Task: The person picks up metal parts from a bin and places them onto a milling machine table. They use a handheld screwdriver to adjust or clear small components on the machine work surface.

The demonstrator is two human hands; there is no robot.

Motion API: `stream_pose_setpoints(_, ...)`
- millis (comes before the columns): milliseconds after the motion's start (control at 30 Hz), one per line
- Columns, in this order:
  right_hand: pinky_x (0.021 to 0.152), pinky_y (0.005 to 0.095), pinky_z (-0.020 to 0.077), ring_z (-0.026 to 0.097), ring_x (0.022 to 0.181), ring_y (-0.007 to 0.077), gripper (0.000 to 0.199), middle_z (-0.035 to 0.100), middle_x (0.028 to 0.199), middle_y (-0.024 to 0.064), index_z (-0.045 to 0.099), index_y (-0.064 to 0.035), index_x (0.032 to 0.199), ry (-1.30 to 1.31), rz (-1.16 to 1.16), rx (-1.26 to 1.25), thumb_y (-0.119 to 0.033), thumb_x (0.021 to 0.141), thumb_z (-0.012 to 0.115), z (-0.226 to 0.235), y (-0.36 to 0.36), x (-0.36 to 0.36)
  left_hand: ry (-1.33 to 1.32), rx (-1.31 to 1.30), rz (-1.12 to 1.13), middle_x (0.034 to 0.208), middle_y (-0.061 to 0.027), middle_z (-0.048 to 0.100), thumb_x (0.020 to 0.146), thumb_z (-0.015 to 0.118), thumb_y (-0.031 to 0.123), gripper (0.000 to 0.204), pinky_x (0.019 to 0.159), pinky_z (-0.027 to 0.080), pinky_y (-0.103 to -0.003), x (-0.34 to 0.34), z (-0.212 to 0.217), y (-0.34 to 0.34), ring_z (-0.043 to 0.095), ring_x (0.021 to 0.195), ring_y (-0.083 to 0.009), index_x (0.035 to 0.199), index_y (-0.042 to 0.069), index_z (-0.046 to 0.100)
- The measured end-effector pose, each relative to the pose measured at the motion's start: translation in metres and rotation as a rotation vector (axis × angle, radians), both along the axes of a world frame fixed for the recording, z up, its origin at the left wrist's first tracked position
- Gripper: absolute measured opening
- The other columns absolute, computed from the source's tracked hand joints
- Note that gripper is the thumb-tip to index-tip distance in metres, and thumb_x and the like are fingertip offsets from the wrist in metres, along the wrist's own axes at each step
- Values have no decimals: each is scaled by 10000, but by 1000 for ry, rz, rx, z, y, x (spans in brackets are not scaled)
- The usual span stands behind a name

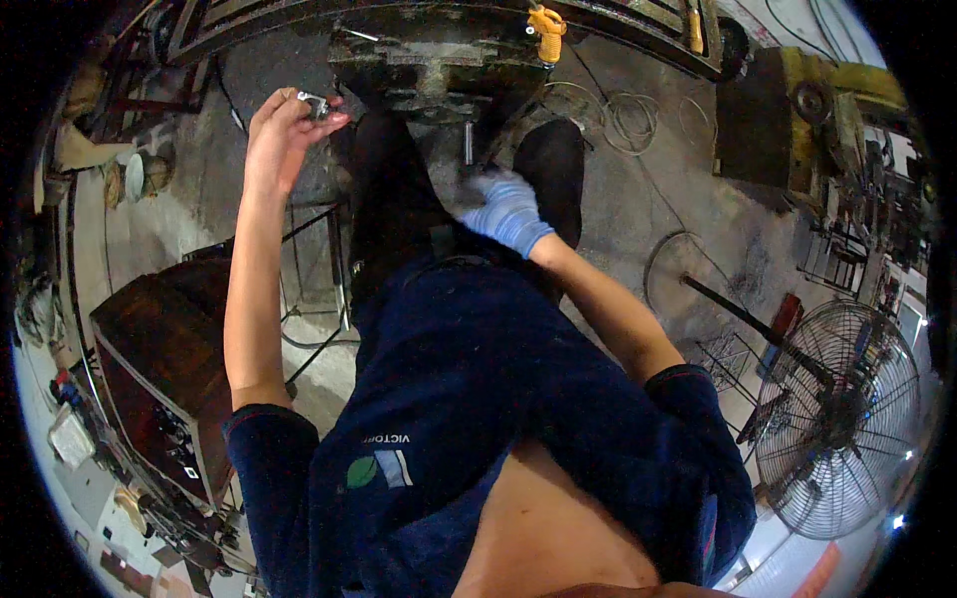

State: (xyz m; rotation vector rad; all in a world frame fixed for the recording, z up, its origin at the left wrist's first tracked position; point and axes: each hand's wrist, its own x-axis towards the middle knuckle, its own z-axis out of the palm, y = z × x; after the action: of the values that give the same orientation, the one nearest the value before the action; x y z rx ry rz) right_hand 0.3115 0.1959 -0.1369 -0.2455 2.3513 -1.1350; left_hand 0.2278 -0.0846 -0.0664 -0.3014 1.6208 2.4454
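Where wire coils (630,115) lie, concrete floor (638,199) looks stained.

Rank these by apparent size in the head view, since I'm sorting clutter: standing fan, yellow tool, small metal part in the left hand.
1. standing fan
2. yellow tool
3. small metal part, pinched by the left hand

The fisheye view distorts true sizes.

Concrete floor (638,169) noted: pedestal fan (835,419) at its right edge, wire coils (630,118) above and left of the fan, yellow machine (807,110) directly above the fan, dark brown wooden cabinet (159,349) far left of the fan, yellow-handled tool (547,32) at top, left of the coils.
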Motion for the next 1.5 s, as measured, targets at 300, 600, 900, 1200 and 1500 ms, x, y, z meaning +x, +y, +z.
stream_pose_setpoints(300, 789, 409, 478, 607, 859, 316, 632, 573, 1043, 233, 493, 124, 1102, -1183, 375, -1527, -436, 812, 534, 122, 12, 18, -11, -26, 34, 719, -95, 519, 813, 480, 66, 86, 738, 522, -444, 10, -5, 2, 619, 777, -294, 752, 12, 453)
stream_pose_setpoints(600, 674, 326, 531, 631, 781, 228, 413, 607, 981, 164, 538, 57, 1084, -852, 100, -1200, -296, 871, 517, 118, 11, -3, -128, -262, 121, 755, -123, 538, 832, 482, 143, 166, 594, 535, -370, 15, 0, 9, 614, 652, -250, 838, -23, 477)
stream_pose_setpoints(900, 833, 358, 468, 599, 902, 257, 447, 597, 1024, 171, 542, 49, 1097, -557, -162, -1022, -308, 828, 559, 103, 23, -13, -91, -432, -32, 646, -100, 532, 834, 467, 185, 198, 455, 433, -271, 16, -4, 3, 544, 504, -173, 822, -10, 498)
stream_pose_setpoints(1200, 779, 326, 484, 610, 839, 217, 382, 618, 970, 149, 585, 31, 1021, -541, -206, -442, -290, 813, 591, -15, 61, 3, -65, -444, -27, 638, -60, 532, 795, 526, 124, 108, 450, 407, -242, 16, 1, 16, 554, 524, -147, 783, 26, 482)
stream_pose_setpoints(1500, 831, 316, 439, 583, 923, 178, 403, 631, 976, 132, 610, -42, 1035, -712, -103, -367, -305, 735, 668, 8, 52, 2, -38, -469, -56, 669, -56, 554, 776, 554, 91, 102, 514, 421, -248, 17, -7, 18, 558, 537, -141, 770, 37, 469)
